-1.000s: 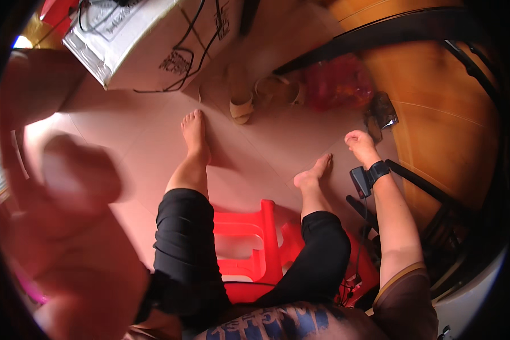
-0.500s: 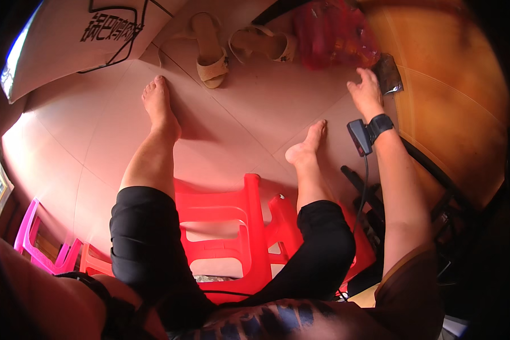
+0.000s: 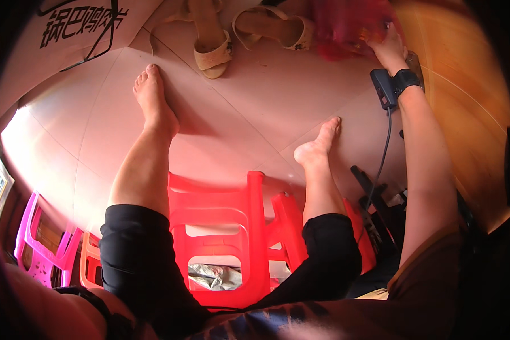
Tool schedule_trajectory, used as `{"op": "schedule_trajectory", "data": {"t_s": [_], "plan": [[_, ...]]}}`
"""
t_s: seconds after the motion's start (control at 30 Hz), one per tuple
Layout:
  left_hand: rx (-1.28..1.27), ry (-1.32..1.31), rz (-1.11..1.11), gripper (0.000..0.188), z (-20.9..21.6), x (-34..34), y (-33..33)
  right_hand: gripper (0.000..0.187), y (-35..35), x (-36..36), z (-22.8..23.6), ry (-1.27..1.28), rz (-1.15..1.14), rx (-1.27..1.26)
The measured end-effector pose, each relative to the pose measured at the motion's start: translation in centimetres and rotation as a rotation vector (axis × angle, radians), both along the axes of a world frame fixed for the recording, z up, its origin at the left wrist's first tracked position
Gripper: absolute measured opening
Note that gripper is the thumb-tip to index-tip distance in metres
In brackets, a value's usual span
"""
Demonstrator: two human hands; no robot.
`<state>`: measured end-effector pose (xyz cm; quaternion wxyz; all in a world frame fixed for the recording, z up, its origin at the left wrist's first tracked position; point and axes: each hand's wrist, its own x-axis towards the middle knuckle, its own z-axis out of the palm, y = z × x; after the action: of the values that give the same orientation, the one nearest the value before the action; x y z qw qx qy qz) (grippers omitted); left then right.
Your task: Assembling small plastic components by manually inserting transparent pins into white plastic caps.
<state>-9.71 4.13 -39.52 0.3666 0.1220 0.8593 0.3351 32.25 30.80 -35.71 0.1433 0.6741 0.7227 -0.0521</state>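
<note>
My right hand [image 3: 389, 51] reaches to the far right, its thumb and fingers apart against a crumpled red plastic bag [image 3: 340, 28]. A small orange patch shows by the thumb; I cannot make out what it is. On that wrist sits a black band [image 3: 406, 80] with a dark box-shaped device [image 3: 383, 89], from which a cable hangs. Partly behind the wrist is a small dark packet [image 3: 415, 63]. Of my left arm [image 3: 51, 309] only the forearm shows at the lower left, with a dark strap round it; the hand is out of sight.
Pale sandals [image 3: 214, 54] lie on the tiled floor, left of the bag. A white printed bag [image 3: 96, 39] with black cord handles stands at the far left. Red plastic stools [image 3: 258, 226] are between my legs, a pink stool [image 3: 45, 255] at left. An orange-brown wooden surface [image 3: 459, 96] rises at right.
My right hand has moved farther away and to the right, from beside the dark packet onto the red plastic bag. The view has shifted slightly.
</note>
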Motion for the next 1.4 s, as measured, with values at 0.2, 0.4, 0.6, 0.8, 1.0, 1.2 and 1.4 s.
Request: {"op": "schedule_trajectory", "data": {"t_s": [0.2, 0.4, 0.6, 0.8, 1.0, 1.2, 1.4], "plan": [[0.001, -0.073, 0.122, 0.046, -0.2, 1.0, 0.4, 0.063, -1.9, 1.5, -3.7, 0.452, -0.026, -0.202], [-0.039, -0.114, 0.222, 0.042, 1.9, 1.7, 1.5, 0.028, -9.0, -1.5, -3.0, -0.017, 0.307, -0.352], [-0.014, -0.140, 0.227, 0.042, 1.6, 1.5, 1.2, 0.027, -11.7, -5.0, 0.4, 0.028, 0.394, -0.531], [0.036, -0.142, 0.234, 0.042, 0.9, 1.8, 1.1, 0.036, -14.2, -3.6, -1.5, 1.081, -0.520, -0.612], [0.034, -0.134, 0.196, 0.040, 1.2, 1.5, 0.8, 0.046, -9.1, -0.8, -5.4, 1.459, -1.480, -0.091], [0.075, -0.069, 0.143, 0.042, -0.4, 1.3, 0.4, 0.037, -8.1, -0.2, -7.8, 1.355, -1.519, -0.334], [0.075, -0.149, 0.197, 0.043, -0.4, 2.2, 0.9, 0.029, -7.9, 1.4, -8.4, 1.584, -1.585, -0.249]]}}
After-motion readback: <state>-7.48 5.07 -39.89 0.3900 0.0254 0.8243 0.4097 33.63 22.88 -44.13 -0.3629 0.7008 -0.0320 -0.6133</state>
